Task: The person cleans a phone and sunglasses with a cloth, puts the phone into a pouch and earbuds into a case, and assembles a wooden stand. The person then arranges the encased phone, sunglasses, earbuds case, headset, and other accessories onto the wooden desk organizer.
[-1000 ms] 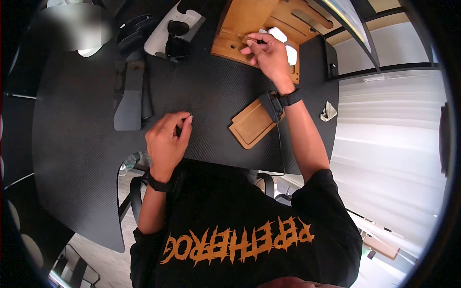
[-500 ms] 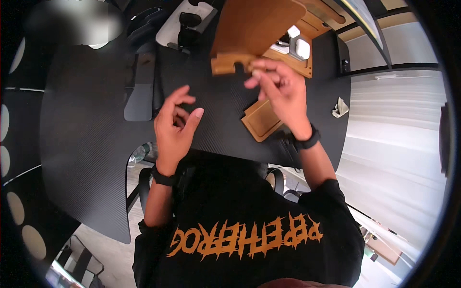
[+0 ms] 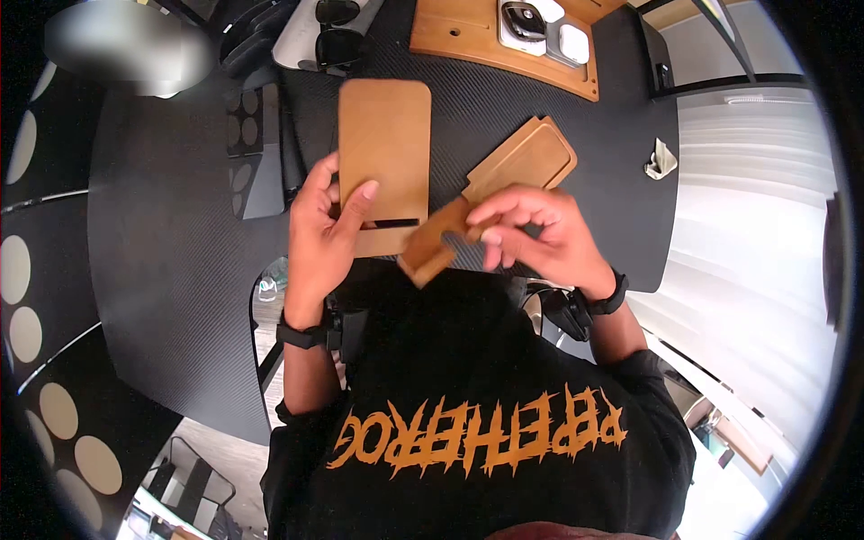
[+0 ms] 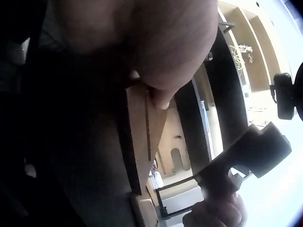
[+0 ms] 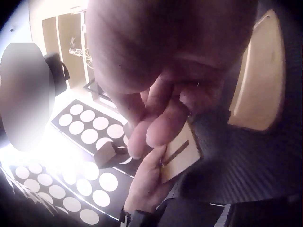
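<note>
In the head view my left hand grips a flat wooden panel by its left edge, thumb on its face beside a dark slot near its lower end. My right hand pinches a smaller wooden piece with a round notch; the piece's upper end is close to a wooden tray on the table. The notched piece overlaps the panel's lower right corner in this view; whether they touch, I cannot tell. In the left wrist view the notched piece stands apart from the panel.
A wooden base at the back of the black table holds a watch and white cases. Sunglasses lie in a pale tray at back left. A crumpled tissue lies at the right.
Both wooden pieces have come off the base toward the body. My left hand has taken hold of the panel. My right hand has drawn back with the notched piece.
</note>
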`<state>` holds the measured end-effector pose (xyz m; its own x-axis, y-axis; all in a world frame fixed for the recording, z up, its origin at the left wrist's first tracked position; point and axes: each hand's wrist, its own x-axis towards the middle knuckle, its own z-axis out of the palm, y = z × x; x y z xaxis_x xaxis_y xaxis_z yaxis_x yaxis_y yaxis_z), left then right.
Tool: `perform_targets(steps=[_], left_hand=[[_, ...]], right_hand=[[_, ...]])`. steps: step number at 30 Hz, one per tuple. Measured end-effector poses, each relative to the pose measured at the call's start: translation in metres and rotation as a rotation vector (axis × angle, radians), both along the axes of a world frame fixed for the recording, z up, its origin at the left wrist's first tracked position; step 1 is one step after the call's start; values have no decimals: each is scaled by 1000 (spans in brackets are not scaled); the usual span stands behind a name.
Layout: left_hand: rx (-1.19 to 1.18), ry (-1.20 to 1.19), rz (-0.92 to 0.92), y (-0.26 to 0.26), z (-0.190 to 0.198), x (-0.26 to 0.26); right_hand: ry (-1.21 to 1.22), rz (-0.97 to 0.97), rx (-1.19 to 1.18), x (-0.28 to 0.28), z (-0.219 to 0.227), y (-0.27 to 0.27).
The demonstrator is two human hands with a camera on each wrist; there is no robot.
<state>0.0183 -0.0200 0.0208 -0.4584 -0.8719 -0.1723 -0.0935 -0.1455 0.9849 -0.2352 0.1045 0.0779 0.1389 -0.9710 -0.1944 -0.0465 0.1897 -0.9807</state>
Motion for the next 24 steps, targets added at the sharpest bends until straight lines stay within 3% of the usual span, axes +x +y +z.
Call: perform_targets(steps=[3,5,10,12,15,24], left_hand=[[-32,-82,-3,-2,-1,3],[-79,-131,17,-3,5,2],[-210,-266,69,-1,16,-1],[-396,-454,38,-1,12,3],[-587,-465,29,3,10,4],[-684,-565,-40,17,8,-8]], right_hand=[[104,-90,-28,-7,-14,-2],[147,-255,-117,-4,-26,-4],[190,-322,-22,-14,-36,-9],[180,-387,-35,-13,-37,-13],[167,-427,-53,-17,-47,-18],[417,-393,20,-50,-41,-40]])
